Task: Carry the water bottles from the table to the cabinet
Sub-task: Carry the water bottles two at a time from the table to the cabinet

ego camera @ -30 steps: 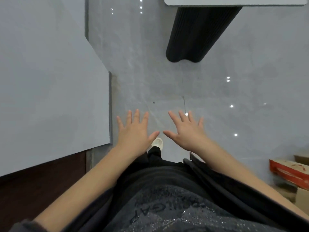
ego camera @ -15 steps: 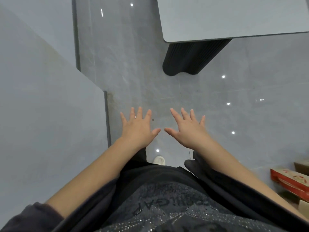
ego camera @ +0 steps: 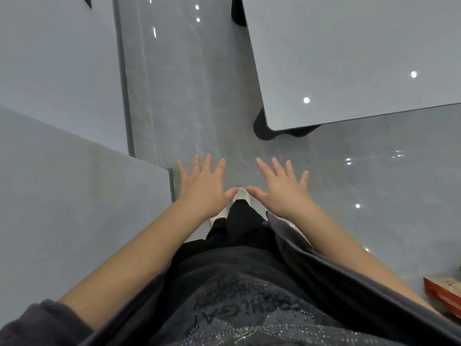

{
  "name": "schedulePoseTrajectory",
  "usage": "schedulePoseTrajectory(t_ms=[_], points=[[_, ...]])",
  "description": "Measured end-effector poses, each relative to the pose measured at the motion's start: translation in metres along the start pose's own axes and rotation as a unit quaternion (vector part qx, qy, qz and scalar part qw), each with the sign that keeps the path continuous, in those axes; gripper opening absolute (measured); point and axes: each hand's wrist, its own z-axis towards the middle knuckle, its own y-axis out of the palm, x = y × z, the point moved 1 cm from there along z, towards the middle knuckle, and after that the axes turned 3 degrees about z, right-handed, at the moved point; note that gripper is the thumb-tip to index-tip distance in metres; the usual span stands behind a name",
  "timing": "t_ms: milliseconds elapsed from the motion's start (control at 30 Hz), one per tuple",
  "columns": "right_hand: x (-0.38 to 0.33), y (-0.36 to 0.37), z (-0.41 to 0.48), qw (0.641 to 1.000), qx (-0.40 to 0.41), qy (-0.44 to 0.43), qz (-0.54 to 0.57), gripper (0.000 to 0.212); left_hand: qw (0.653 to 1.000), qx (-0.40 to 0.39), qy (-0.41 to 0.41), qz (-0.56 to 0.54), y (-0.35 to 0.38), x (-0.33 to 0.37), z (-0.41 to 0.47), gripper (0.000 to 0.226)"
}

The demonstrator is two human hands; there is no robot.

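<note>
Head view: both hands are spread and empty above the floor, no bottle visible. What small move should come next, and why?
Probably a step on toward the grey table ahead on the right. The left hand and right hand hold nothing, fingers splayed, and no bottle shows on the visible tabletop, so the bottles probably lie farther along it, out of frame.

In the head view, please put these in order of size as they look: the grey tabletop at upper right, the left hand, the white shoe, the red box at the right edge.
1. Grey tabletop, largest by far.
2. Left hand.
3. Red box, cut off by the frame, so its rank is unsure.
4. White shoe, mostly hidden.
The hand is nearer the camera, which enlarges it.
</note>
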Motion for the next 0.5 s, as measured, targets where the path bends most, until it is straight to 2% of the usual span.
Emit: schedulePoseTrajectory(t_ms=[233,500], points=[[-0.024,-0.051,0.072,0.999,0.001,-0.037,-0.026,0.075,1.000,0.008,-0.020,-0.006,-0.043,-0.029,0.055,0.078],[-0.053,-0.137,0.165,0.998,-0.001,-0.054,-0.013,0.075,0.999,0.005,-0.030,-0.011,-0.129,-0.058,0.134,0.076]])
